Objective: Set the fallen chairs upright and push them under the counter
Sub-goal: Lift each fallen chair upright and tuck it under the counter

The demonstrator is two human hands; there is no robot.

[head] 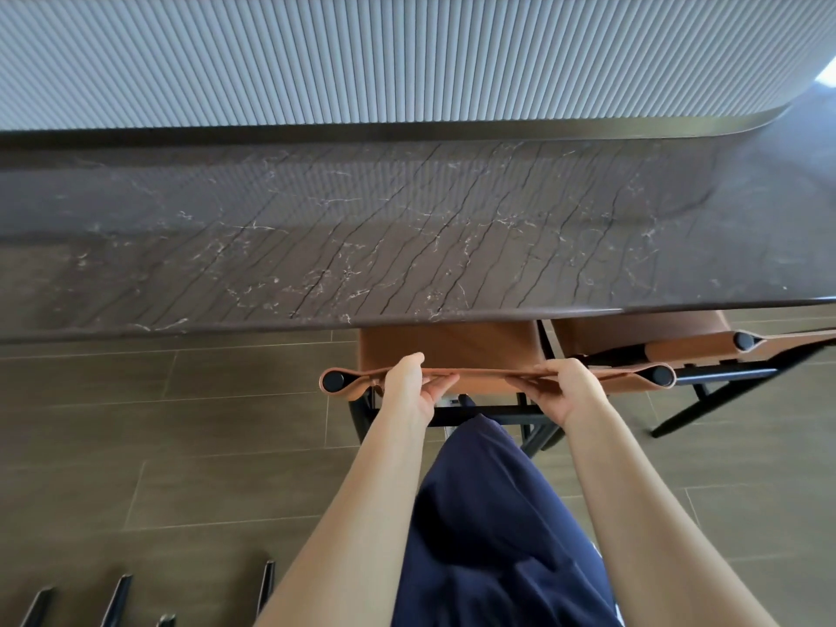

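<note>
A tan leather chair (452, 346) with a black frame stands upright right in front of me, its seat partly under the dark marble counter (362, 246). My left hand (409, 384) grips the top edge of its backrest left of centre. My right hand (565, 386) grips the same edge further right. A second tan chair (656, 339) stands upright to the right, its seat tucked under the counter. Black chair legs (267, 586) poke up at the bottom left; the rest of that chair is out of view.
Behind the counter rises a pale ribbed wall panel (407, 56). The floor (181, 400) is brown tile. My dark blue trouser leg (488, 513) is close behind the chair I hold.
</note>
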